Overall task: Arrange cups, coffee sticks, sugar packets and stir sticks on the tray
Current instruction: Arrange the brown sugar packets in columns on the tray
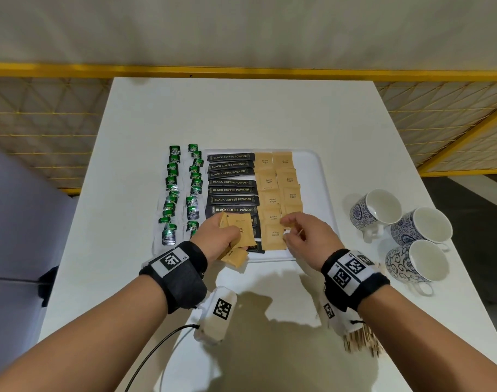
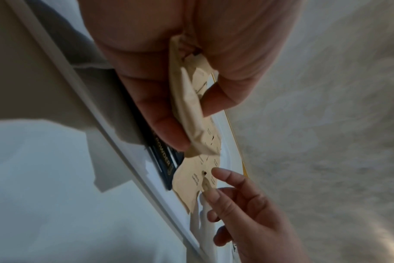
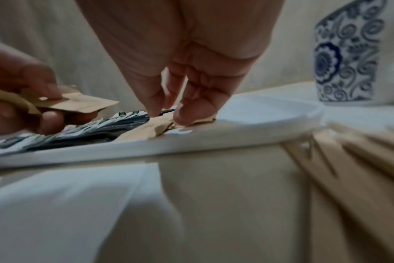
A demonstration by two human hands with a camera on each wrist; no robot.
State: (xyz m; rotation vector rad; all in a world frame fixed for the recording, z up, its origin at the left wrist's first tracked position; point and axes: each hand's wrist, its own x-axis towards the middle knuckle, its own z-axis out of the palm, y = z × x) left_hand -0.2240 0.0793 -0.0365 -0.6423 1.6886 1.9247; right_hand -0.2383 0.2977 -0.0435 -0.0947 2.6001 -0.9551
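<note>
Three cups point(image 1: 397, 224) — one tray point(image 1: 321, 176)

"BLACK COFFEE POWDER" on black coffee sticks point(image 1: 232, 182); "Brown Sugar" on tan sugar packets point(image 1: 278, 179).

You see green tea bags point(image 1: 182, 193) lying in two columns on the white surface point(image 1: 241, 114), just left of the tray. Behind it runs a yellow mesh fence point(image 1: 43, 123).

Bright overhead light — wrist views blurred, edges warped.
</note>
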